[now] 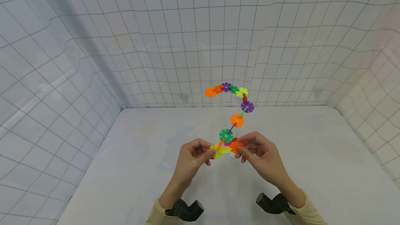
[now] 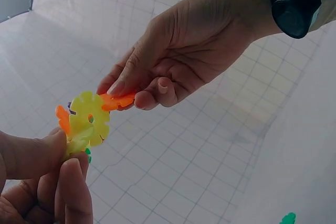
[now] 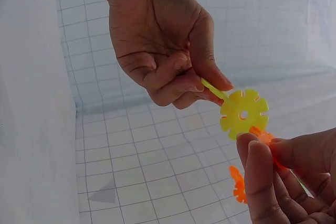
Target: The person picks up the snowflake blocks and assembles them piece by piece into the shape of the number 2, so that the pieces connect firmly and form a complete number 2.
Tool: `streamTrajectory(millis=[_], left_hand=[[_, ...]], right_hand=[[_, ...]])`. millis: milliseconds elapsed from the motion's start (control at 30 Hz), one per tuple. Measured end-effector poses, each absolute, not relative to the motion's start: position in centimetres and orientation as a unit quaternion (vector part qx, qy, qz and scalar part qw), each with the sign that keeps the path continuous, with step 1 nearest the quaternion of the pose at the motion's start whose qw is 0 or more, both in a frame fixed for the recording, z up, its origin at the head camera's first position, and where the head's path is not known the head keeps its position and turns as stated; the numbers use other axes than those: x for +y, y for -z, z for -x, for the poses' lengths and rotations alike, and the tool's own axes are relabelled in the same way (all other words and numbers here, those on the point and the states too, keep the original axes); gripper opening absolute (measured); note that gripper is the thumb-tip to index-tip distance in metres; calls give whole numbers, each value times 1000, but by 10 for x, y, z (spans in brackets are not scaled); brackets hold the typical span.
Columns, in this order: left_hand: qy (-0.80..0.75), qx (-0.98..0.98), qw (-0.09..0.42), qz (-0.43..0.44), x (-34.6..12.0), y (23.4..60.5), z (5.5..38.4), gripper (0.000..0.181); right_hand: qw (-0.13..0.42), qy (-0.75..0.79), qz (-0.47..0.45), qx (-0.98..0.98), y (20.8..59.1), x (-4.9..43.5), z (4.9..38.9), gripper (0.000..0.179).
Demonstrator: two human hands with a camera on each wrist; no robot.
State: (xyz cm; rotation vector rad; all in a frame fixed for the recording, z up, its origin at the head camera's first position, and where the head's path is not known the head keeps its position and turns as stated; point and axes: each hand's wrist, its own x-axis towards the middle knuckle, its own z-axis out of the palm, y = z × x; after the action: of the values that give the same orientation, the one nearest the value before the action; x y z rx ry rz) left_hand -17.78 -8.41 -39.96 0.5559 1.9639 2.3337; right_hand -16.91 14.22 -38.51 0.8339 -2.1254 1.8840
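Observation:
My left hand pinches a yellow notched disc between thumb and fingers. A second yellow disc joins it at an angle, slotted edge to edge. On the other side my right hand pinches an orange disc that touches the second yellow disc's rim. From between the hands a curved chain of interlocked discs runs away from me: a green disc, an orange disc, a purple disc and others, ending in an orange disc. Magenta, red and white pieces are partly hidden by the right hand.
A white tabletop lies under the hands. White walls with a dark grid rise behind it and at both sides. Each wrist wears a black camera mount, the left one and the right one.

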Motion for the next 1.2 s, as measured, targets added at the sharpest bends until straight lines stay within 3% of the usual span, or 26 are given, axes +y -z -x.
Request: streamTrajectory(millis=[633,1200], left_hand=[[-758,628,-15,-175,-80,402,176,13],[-752,635,-16,-175,-80,403,177,11]], right_hand=[[101,-663,-321,-669,391,136,171,22],[74,-692,-327,-639,393,135,173,16]])
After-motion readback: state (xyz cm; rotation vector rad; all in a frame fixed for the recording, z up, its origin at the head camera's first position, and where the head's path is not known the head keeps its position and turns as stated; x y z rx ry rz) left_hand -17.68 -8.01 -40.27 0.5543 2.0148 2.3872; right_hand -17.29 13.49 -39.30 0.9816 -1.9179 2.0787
